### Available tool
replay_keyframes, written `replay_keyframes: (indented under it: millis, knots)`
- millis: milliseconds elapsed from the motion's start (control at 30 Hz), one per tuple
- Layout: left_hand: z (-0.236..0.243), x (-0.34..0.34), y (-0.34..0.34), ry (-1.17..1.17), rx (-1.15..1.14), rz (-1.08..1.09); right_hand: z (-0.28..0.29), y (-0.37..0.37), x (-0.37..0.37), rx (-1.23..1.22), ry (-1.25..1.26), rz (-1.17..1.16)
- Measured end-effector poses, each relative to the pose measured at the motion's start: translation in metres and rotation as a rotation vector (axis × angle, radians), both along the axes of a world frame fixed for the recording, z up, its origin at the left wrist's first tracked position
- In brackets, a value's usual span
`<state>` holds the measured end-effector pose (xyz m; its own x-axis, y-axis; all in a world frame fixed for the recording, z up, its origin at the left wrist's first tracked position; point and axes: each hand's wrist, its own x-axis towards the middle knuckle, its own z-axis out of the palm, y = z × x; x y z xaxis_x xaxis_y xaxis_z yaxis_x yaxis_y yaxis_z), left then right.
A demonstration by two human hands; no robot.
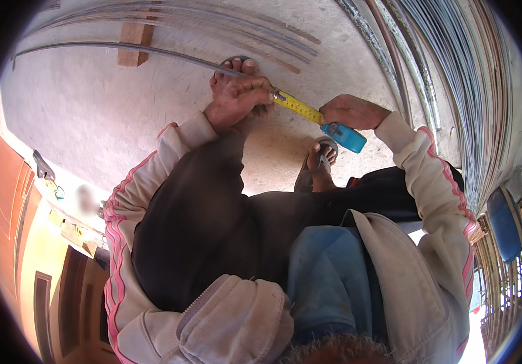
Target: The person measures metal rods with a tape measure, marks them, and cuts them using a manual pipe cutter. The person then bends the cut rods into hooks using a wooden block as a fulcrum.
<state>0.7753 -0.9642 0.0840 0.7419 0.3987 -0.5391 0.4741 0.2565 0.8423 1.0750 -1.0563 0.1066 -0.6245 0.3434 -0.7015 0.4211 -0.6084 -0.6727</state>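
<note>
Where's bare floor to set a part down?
Biggest: floor left of the left hand, below the long rod. Smaller: beyond the right hand, short of the thick bars. Crowded: far right, rod bundle; top left, more rods and wooden block.

Crouched with legs folded, a person extends both bent arms toward the left foot [247, 67]. The left arm [145, 173] ends in a left hand [240, 98] just on the body side of that foot, overlapping it in view, its wrist angled inward and its thumb and fingers pinched together. The right arm [434, 173] brings the right hand [353, 111], back turned up and fingers curled in a grip, well to the right of the left foot.
</note>
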Motion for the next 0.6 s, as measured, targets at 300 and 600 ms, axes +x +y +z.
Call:
replay_keyframes:
  millis: [300,600]
  knots:
    - [0.017,0.018,0.011,0.135,0.700,-0.173,0.008,0.003,-0.005,0.116,-0.256,0.072]
    - [-0.009,0.017,0.025,-0.045,0.997,-0.592,-0.003,-0.012,-0.018,0.402,-0.547,0.126]
